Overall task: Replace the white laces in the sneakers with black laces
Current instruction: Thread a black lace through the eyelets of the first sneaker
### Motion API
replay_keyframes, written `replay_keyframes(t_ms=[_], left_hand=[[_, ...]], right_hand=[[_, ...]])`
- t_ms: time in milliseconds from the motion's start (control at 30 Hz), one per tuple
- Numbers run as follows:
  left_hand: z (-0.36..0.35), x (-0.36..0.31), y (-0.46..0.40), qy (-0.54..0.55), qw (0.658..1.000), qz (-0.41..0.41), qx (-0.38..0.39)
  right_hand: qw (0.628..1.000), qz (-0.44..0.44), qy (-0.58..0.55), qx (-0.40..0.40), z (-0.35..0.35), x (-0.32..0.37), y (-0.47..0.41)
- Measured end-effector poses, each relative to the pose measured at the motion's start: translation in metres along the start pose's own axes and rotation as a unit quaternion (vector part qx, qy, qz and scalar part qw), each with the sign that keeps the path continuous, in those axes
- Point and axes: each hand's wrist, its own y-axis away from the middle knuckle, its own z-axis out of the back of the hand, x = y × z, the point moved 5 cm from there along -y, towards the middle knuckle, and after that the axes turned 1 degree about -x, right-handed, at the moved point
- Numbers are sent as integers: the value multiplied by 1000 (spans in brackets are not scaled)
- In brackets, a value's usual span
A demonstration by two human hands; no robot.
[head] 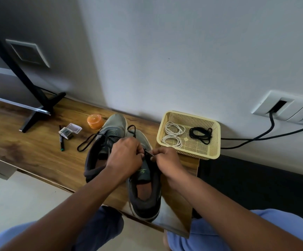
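Two grey shoes side by side on a wooden shelf (38, 147), toes toward the wall. Left shoe (109, 134) just left of the right shoe (145, 192), the two touching. A black lace (92, 140) already in the left shoe, one long loop lying on the wood to its left.

Left hand (124, 156) over the middle of the right shoe, fingers curled, pinching a black lace (148, 154) there. Right hand (166, 160) just beside it, thumb and finger pinching the same lace at its tip. Both hands almost touching above the tongue. One loop of this lace sticking up past the left hand, near the toe.

Yellow basket (216, 142) to the right of the right shoe, against the wall. Inside it: two coils of white laces (173, 134) on the left, one more black lace (201, 135) bunched on the right.

To the left of the shoes: an orange pot (95, 121), a small clear box (70, 130), a pen (61, 140). Farther left, a black stand (38, 105).
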Motion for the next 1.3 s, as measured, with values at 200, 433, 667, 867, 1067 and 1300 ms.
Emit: replay_keyframes(t_ms=[200,433,667,867,1067,1300], left_hand=[[0,2,2,2,1000,3,-15],[-1,2,2,7,1000,12,-26],[-6,2,1,-26,999,14,-22],[-5,3,2,-19,999,15,-26],[-5,3,1,-14,1000,-6,-12],[2,-7,-3,16,993,-72,88]], right_hand=[[1000,-10,-18,2,0,1,2],[999,-16,-30,11,1,2,3],[1000,-5,-24,17,-2,2,4],[999,11,10,40,-5,0,-4],[984,118,133,-17,-4,2,-11],[950,223,215,-47,-4,12,-12]])
